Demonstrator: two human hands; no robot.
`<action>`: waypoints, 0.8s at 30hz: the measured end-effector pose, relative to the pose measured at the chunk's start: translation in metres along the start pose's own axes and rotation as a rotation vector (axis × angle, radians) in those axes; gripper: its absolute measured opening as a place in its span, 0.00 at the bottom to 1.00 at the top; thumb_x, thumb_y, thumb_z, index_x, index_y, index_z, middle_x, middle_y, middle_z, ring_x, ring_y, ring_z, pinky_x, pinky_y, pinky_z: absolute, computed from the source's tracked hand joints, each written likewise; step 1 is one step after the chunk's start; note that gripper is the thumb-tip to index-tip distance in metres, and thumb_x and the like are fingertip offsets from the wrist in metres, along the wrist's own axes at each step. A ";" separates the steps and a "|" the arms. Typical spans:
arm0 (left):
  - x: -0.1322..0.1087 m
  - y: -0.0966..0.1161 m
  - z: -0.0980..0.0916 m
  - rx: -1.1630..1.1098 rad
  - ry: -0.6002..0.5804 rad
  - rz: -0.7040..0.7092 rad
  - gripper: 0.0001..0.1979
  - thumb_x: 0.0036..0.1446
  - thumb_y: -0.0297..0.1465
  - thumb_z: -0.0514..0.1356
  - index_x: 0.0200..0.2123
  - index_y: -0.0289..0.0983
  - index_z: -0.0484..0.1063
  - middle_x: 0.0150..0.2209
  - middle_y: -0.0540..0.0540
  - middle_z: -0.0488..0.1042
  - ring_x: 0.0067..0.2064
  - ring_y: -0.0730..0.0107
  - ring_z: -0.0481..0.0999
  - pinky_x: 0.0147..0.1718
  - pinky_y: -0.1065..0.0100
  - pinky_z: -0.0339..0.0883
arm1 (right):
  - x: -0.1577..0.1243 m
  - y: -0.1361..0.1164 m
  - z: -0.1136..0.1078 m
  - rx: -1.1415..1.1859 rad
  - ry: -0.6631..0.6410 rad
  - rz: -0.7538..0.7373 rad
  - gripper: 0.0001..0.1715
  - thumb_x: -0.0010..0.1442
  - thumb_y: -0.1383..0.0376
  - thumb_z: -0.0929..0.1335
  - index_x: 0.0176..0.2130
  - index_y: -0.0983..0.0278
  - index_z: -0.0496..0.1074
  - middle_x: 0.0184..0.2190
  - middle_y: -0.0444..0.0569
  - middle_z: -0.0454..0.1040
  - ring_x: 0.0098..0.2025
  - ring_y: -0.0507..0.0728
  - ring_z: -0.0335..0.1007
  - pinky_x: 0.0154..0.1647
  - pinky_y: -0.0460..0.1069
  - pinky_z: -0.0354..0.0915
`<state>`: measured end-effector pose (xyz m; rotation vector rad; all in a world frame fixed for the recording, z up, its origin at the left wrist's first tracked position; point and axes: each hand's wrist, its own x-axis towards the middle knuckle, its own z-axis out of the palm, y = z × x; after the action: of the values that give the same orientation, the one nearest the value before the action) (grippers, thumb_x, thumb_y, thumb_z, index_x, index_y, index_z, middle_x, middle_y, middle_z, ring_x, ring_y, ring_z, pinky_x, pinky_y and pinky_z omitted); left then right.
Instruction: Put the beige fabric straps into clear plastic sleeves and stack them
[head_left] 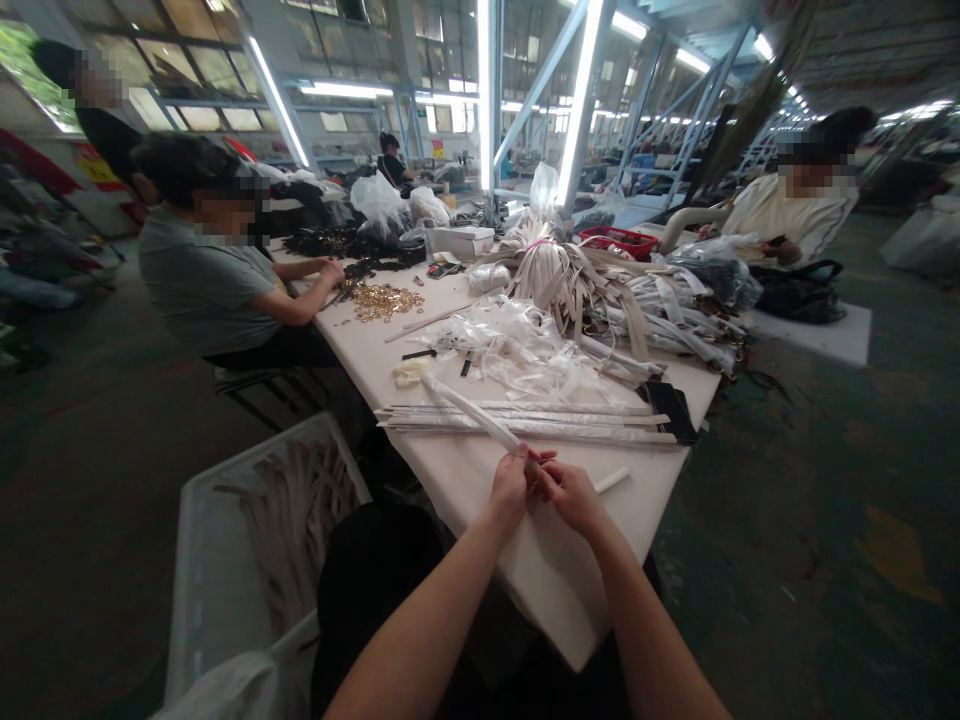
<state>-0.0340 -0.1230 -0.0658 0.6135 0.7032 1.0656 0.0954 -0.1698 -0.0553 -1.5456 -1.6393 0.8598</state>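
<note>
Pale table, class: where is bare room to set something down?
Bare tabletop shows at the near corner, below the hands, and between the gold pieces and the row of strips. Crowded: the middle, with clear film, and far right, with straps.

The one view looks forward and down from the wearer's head, the left hand and right hand close below, the counter ahead.
</note>
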 end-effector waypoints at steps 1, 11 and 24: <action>-0.001 -0.002 0.001 0.002 -0.004 -0.012 0.23 0.55 0.50 0.64 0.32 0.35 0.68 0.42 0.33 0.81 0.33 0.60 0.81 0.30 0.64 0.71 | 0.000 0.000 0.000 0.015 0.000 -0.005 0.22 0.67 0.56 0.62 0.30 0.63 0.77 0.25 0.48 0.79 0.26 0.56 0.74 0.30 0.47 0.64; -0.003 -0.020 0.013 0.035 -0.036 -0.068 0.23 0.56 0.51 0.63 0.31 0.35 0.67 0.42 0.32 0.81 0.29 0.63 0.79 0.25 0.67 0.68 | -0.016 0.009 -0.010 -0.022 0.018 0.000 0.21 0.67 0.57 0.62 0.31 0.63 0.77 0.29 0.50 0.80 0.30 0.58 0.76 0.33 0.48 0.66; 0.001 -0.027 0.027 0.042 -0.075 -0.077 0.24 0.56 0.50 0.63 0.32 0.32 0.72 0.39 0.32 0.81 0.28 0.64 0.79 0.25 0.68 0.68 | -0.019 0.015 -0.028 -0.081 0.020 0.026 0.19 0.66 0.58 0.62 0.33 0.63 0.78 0.31 0.51 0.81 0.32 0.59 0.77 0.33 0.48 0.66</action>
<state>0.0029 -0.1347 -0.0692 0.6549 0.6799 0.9541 0.1273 -0.1884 -0.0545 -1.6289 -1.6607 0.7979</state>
